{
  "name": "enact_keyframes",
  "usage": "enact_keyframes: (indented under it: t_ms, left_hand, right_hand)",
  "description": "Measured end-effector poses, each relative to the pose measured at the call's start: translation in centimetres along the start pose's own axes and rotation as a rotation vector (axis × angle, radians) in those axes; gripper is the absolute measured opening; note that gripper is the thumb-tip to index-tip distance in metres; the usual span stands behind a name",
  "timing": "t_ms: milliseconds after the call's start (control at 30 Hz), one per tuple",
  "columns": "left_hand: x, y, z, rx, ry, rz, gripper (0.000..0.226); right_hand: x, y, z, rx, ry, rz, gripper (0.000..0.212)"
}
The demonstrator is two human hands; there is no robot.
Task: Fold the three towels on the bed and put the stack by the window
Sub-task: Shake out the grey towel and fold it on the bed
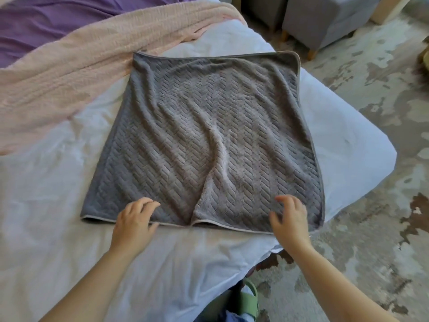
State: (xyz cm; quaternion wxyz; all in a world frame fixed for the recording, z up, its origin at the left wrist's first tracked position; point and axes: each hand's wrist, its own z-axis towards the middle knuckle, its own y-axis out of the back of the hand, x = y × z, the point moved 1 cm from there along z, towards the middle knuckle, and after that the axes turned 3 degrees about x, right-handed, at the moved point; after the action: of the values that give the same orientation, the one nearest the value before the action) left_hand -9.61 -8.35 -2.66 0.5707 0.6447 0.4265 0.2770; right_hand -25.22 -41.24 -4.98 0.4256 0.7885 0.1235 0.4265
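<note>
Left hand (134,217) and right hand (290,219), fingers loosely spread and gripping nothing, meet the near hem of the grey herringbone plush towel (209,135), laid flat on the white-sheeted bed (58,205), likely to take hold of it for folding.

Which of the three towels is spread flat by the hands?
The grey towel, spread flat nearest you; the pink towel and purple towel lie rumpled behind it.
</note>
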Motion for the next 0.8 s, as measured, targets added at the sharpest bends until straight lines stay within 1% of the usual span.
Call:
enact_keyframes:
  t_ms: [67,133,200,267,367,433,500,533,600,633,700,733,767,800]
  left_hand:
    - [2.5,-0.1,0.4,0.0,0.075,0.035,0.054]
    - [4.9,-0.6,0.9,0.041,0.132,0.087,0.055]
    - [7.4,-1.0,1.4,0.1,0.17,0.139,0.057]
    - [9.8,-1.4,1.9,0.13,0.182,0.159,0.053]
    - [12.7,-1.5,2.3,0.107,0.13,0.145,0.039]
    - [14.7,-1.4,2.2,0.161,0.067,0.154,0.044]
    - [16.5,-1.2,1.8,0.243,0.015,0.142,0.049]
    - [17.2,-1.2,1.4,0.24,-0.01,0.134,0.043]
    - [18.4,-0.7,1.0,0.16,-0.023,0.077,0.019]
    - [18.8,-0.4,0.9,0.11,-0.001,0.014,0.014]
    - [19.7,0.4,0.9,-0.023,0.053,-0.149,0.017]
    - [20.4,0.7,0.8,-0.118,0.081,-0.231,0.02]
    - [21.2,1.0,0.5,-0.212,0.119,-0.3,0.024]
    - [22.2,1.1,0.0,-0.265,0.16,-0.349,0.025]
  right_hand:
    - [2.4,-1.6,-0.2,0.039,0.087,0.01,0.036]
    - [4.6,-3.3,-0.5,0.064,0.179,0.007,0.036]
    - [6.7,-5.1,-1.0,0.092,0.257,-0.009,0.037]
    - [8.6,-6.9,-1.5,0.112,0.315,-0.038,0.041]
    - [10.9,-9.5,-2.1,0.168,0.355,-0.104,0.051]
    - [12.1,-11.1,-2.5,0.208,0.337,-0.176,0.057]
    - [13.0,-12.2,-3.0,0.188,0.305,-0.251,0.052]
    - [13.3,-12.6,-3.2,0.165,0.297,-0.285,0.047]
    - [13.9,-13.2,-3.5,0.135,0.305,-0.353,0.042]
    - [14.0,-13.3,-3.6,0.132,0.305,-0.387,0.041]
    - [14.5,-13.5,-3.6,0.136,0.277,-0.446,0.043]
    - [14.7,-13.6,-3.6,0.132,0.261,-0.463,0.043]
    - [14.8,-13.7,-3.7,0.124,0.25,-0.465,0.041]
    - [15.0,-13.8,-3.7,0.116,0.241,-0.455,0.036]
